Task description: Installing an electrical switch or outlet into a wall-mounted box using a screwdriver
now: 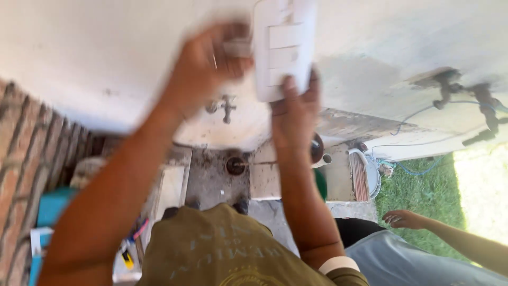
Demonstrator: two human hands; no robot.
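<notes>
Head view is looking steeply down a white plastered wall, where both of the person's hands are working on a white switch plate at the top middle of the picture. That plate is lying flat against the wall, and its long axis is running up and down the picture, along the wall's height, with its rocker keys facing outward toward the camera. The right hand is pressing the plate's lower edge, its fingers stretched flat and fairly close together against the lower rim, holding the plate in place. The left hand is blurred by motion; its fingers are curling narrowly around something small and pale at the plate's left edge (a tool or a part, I cannot tell which).

Judging by how things lie, the plate is already sitting square on the wall, so the fitting appears well along; whether it is fastened yet is not showing, and fixing or pressing it home seems to be what is left.

Lower on the wall, a metal tap is sticking out just under the left hand. Far down, a concrete floor with a drain is showing, a brick wall is running along the left, and grass is lying to the right. Another person's hand is reaching in at the lower right, well apart from the plate.
</notes>
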